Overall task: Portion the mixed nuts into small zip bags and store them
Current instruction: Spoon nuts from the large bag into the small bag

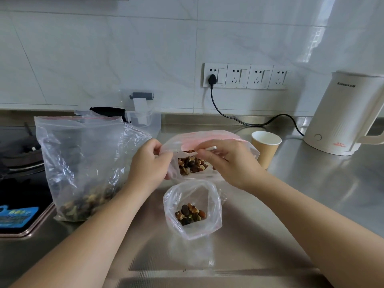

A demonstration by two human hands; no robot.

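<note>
Both hands work at the mouth of a small zip bag [192, 163] holding a portion of mixed nuts, held just above the steel table [311, 183]: the left hand [149, 163] pinches its left edge and the right hand [226, 161] pinches the top strip, so sealing this portion looks like the step in hand. A second small bag [192, 210], filled and open-mouthed, stands just nearer. The big supply bag [81, 163] stands to the left. Next, the strip likely needs pressing shut along its whole length.

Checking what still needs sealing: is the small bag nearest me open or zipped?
Open: the small bag stands with its mouth spread wide, nuts visible inside.
</note>
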